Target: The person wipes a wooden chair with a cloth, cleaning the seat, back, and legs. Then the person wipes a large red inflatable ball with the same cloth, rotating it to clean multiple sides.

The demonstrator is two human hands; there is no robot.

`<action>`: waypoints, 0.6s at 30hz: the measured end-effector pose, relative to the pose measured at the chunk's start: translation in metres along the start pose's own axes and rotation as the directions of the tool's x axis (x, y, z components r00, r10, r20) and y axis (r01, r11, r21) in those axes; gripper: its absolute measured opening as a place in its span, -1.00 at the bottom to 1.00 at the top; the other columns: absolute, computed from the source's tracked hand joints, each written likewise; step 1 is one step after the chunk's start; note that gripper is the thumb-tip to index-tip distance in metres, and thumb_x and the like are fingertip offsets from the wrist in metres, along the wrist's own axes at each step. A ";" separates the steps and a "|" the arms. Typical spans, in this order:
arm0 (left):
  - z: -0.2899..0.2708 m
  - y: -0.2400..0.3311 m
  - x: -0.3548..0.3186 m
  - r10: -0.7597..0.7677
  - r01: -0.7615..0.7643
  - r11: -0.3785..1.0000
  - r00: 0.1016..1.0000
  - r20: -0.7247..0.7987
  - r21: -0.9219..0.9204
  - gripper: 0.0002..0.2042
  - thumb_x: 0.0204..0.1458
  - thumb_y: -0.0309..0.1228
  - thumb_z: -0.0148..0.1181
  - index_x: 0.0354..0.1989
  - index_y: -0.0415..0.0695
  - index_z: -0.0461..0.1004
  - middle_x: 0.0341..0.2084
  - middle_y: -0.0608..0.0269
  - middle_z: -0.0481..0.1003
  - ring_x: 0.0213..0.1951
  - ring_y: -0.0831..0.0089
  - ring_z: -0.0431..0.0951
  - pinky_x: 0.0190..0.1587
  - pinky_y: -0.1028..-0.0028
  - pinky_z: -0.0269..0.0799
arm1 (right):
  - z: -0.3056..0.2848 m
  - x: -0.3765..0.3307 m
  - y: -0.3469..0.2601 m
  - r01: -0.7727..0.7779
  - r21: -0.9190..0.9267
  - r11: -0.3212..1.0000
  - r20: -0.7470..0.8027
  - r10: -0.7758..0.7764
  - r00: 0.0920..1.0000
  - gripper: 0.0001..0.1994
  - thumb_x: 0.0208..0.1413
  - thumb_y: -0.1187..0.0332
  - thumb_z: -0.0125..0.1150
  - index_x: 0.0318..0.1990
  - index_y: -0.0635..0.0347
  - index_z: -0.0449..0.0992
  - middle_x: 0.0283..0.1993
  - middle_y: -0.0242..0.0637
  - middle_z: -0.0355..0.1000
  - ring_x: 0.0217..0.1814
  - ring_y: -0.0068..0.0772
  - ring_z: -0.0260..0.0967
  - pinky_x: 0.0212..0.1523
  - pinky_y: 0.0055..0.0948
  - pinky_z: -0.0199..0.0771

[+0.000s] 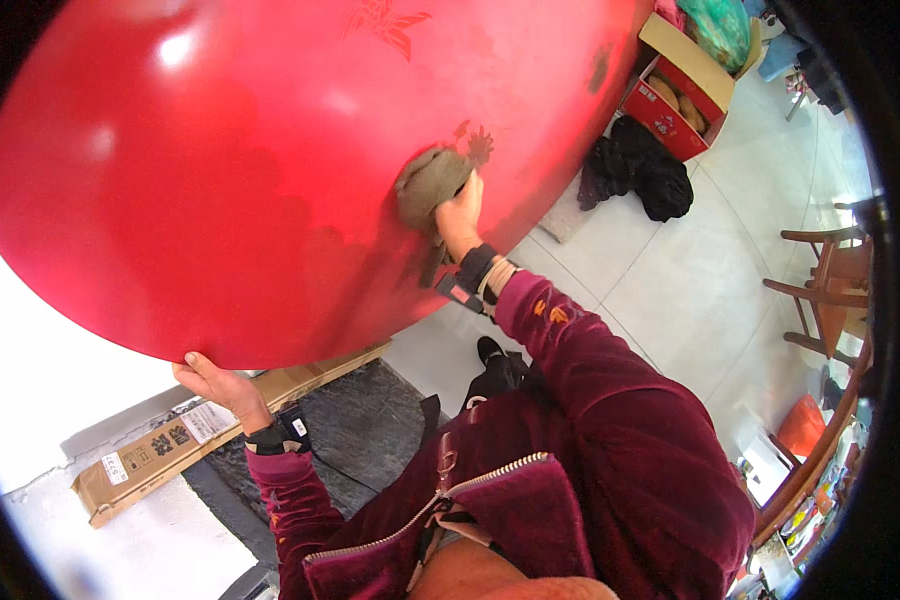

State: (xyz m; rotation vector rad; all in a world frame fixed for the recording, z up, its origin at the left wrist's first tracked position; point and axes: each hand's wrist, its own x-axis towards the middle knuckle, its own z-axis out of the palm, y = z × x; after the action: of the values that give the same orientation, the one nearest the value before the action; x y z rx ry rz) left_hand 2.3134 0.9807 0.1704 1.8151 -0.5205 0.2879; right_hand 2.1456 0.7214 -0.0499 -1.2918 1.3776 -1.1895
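Observation:
A large glossy red round panel (270, 200), perhaps a tabletop, fills the upper left, with dark printed patterns on its face. At its near edge my left hand (213, 383) grips the rim, thumb on top; the other fingers are partly hidden below. My right hand (460, 215) is closed on a bunched grey-brown cloth (432, 187), which presses against the red surface close to a dark leaf-like pattern (480, 147). Darker, wet-looking patches show on the panel around the cloth.
A long cardboard box (160, 462) lies under the panel's near edge, beside a dark mat (360, 430). To the right are an open red box (680, 100), a black cloth heap (638, 170) and a wooden chair (828, 285) on the tiled floor (660, 280).

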 end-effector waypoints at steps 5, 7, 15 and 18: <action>-0.004 -0.004 0.001 -0.008 0.009 0.998 1.000 0.022 -0.064 -0.67 0.32 -0.24 -0.23 0.10 -0.22 0.16 0.00 0.11 0.30 0.02 0.37 0.31 0.08 0.34 0.27 | -0.012 0.151 -0.069 0.394 0.013 0.919 -0.080 -0.392 0.916 -0.60 -0.11 0.55 0.03 -0.02 0.36 0.29 -0.08 0.30 0.25 -0.01 0.37 0.17 0.04 0.11 0.18; -0.006 -0.007 0.001 0.003 0.002 0.995 0.999 0.049 -0.102 -0.66 0.32 -0.25 -0.22 0.12 -0.22 0.15 0.00 0.13 0.30 0.01 0.41 0.31 0.08 0.37 0.27 | -0.023 0.215 -0.125 0.533 -0.228 0.815 -0.248 -0.578 0.777 -0.83 -0.04 0.55 0.10 -0.25 0.38 0.46 -0.30 0.09 0.48 -0.19 0.12 0.41 -0.15 -0.14 0.39; -0.008 -0.009 0.003 0.014 -0.011 0.993 0.999 0.030 -0.117 -0.71 0.31 -0.28 -0.17 0.04 -0.23 0.22 -0.09 0.21 0.33 -0.06 0.47 0.30 0.05 0.40 0.25 | -0.020 0.254 -0.299 0.793 -0.199 0.576 -0.353 -0.797 0.490 -0.72 0.02 0.52 0.07 -0.07 0.29 0.38 -0.18 0.10 0.37 -0.13 0.19 0.31 -0.11 -0.07 0.33; -0.007 -0.008 0.002 -0.022 0.023 0.993 1.000 0.009 -0.119 -0.72 0.31 -0.28 -0.17 0.04 -0.21 0.23 -0.09 0.22 0.33 -0.06 0.48 0.30 0.05 0.41 0.25 | -0.004 0.179 -0.265 0.869 -0.217 0.445 -0.228 -0.889 0.398 -0.67 -0.07 0.49 0.18 -0.09 0.29 0.37 -0.15 0.16 0.32 -0.07 0.20 0.26 -0.11 -0.09 0.31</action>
State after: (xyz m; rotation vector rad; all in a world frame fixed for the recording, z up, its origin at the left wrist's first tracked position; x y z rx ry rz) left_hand 2.3194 0.9891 0.1672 1.7061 -0.5119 0.2302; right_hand 2.1695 0.5428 0.2140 -2.0733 0.8526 -2.1662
